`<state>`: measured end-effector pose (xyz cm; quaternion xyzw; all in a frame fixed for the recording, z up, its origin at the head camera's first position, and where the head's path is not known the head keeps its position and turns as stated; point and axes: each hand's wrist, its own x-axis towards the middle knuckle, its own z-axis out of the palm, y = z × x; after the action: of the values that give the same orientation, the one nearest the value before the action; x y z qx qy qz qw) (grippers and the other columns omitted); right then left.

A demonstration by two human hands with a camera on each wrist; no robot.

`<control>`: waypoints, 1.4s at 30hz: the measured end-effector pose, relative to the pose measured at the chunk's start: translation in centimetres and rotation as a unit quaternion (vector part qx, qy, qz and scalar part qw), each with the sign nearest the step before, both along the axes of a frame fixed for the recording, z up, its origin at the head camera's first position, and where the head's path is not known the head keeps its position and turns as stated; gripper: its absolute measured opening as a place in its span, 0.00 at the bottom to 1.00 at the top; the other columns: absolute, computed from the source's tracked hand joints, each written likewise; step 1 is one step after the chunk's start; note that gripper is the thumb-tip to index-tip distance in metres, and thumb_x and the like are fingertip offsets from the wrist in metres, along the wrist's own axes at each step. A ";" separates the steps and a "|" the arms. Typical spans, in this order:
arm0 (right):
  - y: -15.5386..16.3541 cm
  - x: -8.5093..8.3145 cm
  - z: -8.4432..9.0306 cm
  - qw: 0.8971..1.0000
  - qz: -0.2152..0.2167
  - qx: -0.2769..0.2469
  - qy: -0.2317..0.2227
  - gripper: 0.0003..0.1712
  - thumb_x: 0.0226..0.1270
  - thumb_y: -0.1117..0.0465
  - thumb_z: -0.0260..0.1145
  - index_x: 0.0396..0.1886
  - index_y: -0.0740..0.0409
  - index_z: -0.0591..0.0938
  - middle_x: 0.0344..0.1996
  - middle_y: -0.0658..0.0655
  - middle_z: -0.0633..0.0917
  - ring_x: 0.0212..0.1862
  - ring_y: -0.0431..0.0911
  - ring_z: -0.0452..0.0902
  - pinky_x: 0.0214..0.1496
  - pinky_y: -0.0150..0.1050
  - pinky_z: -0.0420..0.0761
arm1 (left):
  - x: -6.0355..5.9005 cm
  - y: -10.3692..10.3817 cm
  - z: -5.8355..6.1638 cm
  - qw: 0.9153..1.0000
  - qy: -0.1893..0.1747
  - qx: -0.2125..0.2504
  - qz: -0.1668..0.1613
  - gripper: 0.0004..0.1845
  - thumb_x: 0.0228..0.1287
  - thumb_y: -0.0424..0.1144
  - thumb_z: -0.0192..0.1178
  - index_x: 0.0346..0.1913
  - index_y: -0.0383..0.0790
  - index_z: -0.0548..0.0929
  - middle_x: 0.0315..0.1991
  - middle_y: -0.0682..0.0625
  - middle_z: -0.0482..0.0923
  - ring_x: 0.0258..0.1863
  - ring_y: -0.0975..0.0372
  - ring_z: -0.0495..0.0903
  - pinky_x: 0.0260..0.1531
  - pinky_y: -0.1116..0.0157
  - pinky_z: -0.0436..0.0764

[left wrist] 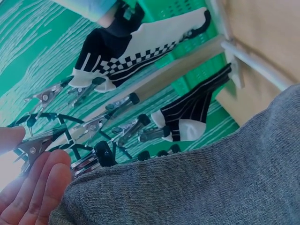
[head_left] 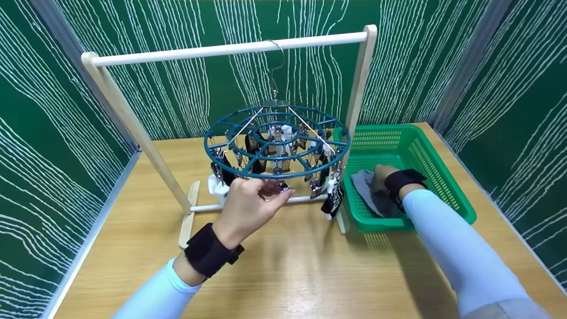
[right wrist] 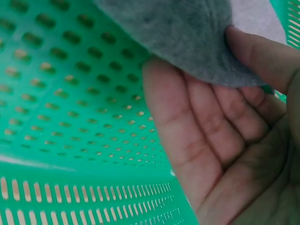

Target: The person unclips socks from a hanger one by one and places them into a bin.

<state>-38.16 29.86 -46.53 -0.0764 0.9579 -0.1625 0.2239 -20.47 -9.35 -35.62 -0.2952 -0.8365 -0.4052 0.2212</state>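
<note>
A teal round clip hanger (head_left: 277, 141) hangs by its hook from the wooden rack's rod (head_left: 230, 49). My left hand (head_left: 277, 189) reaches up to its front edge and pinches a metal clip (head_left: 281, 185). The left wrist view shows that clip (left wrist: 32, 149) between thumb and fingers (left wrist: 47, 180). Black-and-white socks (left wrist: 140, 44) hang from other clips. My right hand (head_left: 382, 175) is down in the green basket (head_left: 398, 131) on a grey cloth (head_left: 367, 190). In the right wrist view thumb and fingers (right wrist: 187, 108) pinch the edge of the grey cloth (right wrist: 187, 28).
The rack's feet (head_left: 188, 215) stand on the wooden table (head_left: 301, 274). A black-and-white sock (head_left: 333, 200) dangles low at the hanger's right, beside the basket. Green patterned walls close in on three sides. Grey knit fabric (left wrist: 211, 187) fills the lower left wrist view.
</note>
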 end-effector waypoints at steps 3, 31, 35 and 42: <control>0.4 -0.1 -0.1 1.000 -0.005 0.005 0.014 0.16 0.66 0.66 0.67 0.18 0.54 0.77 0.15 0.49 0.76 0.20 0.43 0.68 0.24 0.34 0.69 | 0.0 0.0 0.1 1.000 0.003 0.000 0.003 0.08 0.67 0.37 0.76 0.36 0.33 0.94 0.31 0.44 0.93 0.29 0.57 0.92 0.35 0.57 0.92; -1.6 3.5 12.7 0.961 0.025 -0.179 0.210 0.30 0.77 0.57 0.73 0.70 0.69 0.80 0.64 0.74 0.85 0.62 0.68 0.84 0.65 0.66 0.83 | -0.4 -0.3 0.1 1.000 0.004 0.009 -0.002 0.08 0.69 0.36 0.76 0.36 0.33 0.93 0.30 0.44 0.93 0.29 0.57 0.92 0.34 0.60 0.92; -2.2 5.1 14.5 0.944 0.024 -0.207 0.257 0.31 0.75 0.59 0.75 0.72 0.64 0.80 0.66 0.70 0.84 0.65 0.65 0.83 0.67 0.62 0.83 | -0.3 -0.4 0.2 1.000 0.003 0.006 0.002 0.08 0.69 0.37 0.76 0.36 0.33 0.93 0.30 0.44 0.93 0.28 0.57 0.92 0.33 0.60 0.92; -3.7 8.1 15.9 0.876 0.071 -0.223 0.421 0.22 0.69 0.65 0.80 0.61 0.63 0.88 0.56 0.62 0.92 0.52 0.53 0.88 0.54 0.16 0.76 | -0.3 -0.4 0.1 1.000 0.002 0.007 0.005 0.09 0.70 0.37 0.75 0.36 0.32 0.93 0.31 0.43 0.93 0.29 0.56 0.93 0.35 0.60 0.93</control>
<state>-30.06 26.20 -30.68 -0.2534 0.8920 -0.3083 -0.2123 -20.76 -9.78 -35.56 -0.2900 -0.8347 -0.4096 0.2268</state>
